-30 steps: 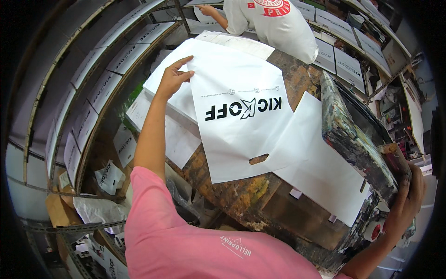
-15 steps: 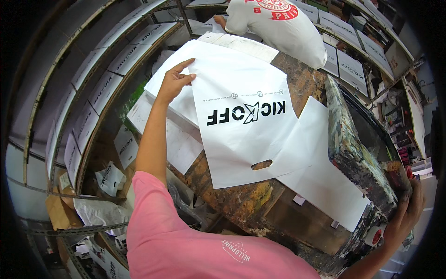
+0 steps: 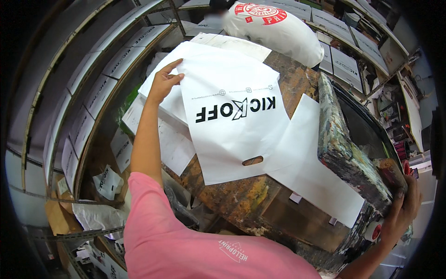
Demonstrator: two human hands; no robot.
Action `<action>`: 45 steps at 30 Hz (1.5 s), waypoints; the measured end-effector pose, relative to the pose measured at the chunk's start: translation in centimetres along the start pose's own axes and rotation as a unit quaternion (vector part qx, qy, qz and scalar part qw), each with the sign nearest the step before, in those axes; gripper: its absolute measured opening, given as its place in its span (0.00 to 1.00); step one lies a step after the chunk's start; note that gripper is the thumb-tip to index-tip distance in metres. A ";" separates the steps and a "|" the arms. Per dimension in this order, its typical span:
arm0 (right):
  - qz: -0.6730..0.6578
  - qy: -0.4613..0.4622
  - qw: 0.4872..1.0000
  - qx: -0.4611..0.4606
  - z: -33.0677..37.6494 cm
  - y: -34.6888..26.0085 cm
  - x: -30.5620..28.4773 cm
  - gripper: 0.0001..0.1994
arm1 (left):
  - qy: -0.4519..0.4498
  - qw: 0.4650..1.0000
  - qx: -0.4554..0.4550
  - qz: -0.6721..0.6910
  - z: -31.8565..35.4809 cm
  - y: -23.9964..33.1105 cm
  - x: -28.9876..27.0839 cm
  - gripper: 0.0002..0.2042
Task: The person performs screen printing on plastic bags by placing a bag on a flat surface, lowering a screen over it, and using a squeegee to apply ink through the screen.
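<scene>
A white plastic bag [image 3: 232,139] with bold black print and an oval handle hole lies partly over the printing board, its print upside down to me. At its upper left edge my left hand [image 3: 163,84] pinches the plastic between thumb and fingers. Under the bag's right side is a white sheet [image 3: 309,153] on the stained wooden table [image 3: 232,200]. A paint-crusted screen-printing frame [image 3: 346,139] stands tilted up on the right. My right hand [image 3: 406,204] is closed around the near end of that frame, beside a brown wooden block [image 3: 391,173]; its fingers are partly hidden.
Drying racks [image 3: 100,93] with printed white bags curve along the left; more racks [image 3: 346,65] stand at the back right. A co-worker in a white shirt [image 3: 274,35] bends beyond the table. A crumpled clear plastic bag [image 3: 100,216] and a cardboard box [image 3: 60,209] are lower left.
The whole view has shifted slightly, moving the scene a little left. Both hands keep their holds. The co-worker has shifted, and a dark-capped head now shows.
</scene>
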State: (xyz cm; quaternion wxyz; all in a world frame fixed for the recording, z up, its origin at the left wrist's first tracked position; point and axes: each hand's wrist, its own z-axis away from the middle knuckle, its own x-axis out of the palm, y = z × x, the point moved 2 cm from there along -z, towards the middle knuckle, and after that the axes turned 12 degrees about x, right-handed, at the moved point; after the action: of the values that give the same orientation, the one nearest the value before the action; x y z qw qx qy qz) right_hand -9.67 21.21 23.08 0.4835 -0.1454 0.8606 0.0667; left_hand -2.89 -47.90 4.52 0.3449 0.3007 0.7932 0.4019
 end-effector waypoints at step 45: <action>-0.169 -0.349 0.921 -0.035 15.6 -1.5 13.4 0.17 | -0.064 0.721 -0.416 0.551 33.6 15.2 31.0 0.53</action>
State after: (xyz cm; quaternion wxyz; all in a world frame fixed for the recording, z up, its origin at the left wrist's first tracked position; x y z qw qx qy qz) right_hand -3.10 21.23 3.58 0.7518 -0.2729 0.5972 0.0608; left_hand 8.60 -2.48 -6.82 0.2026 0.5361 0.2171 0.7902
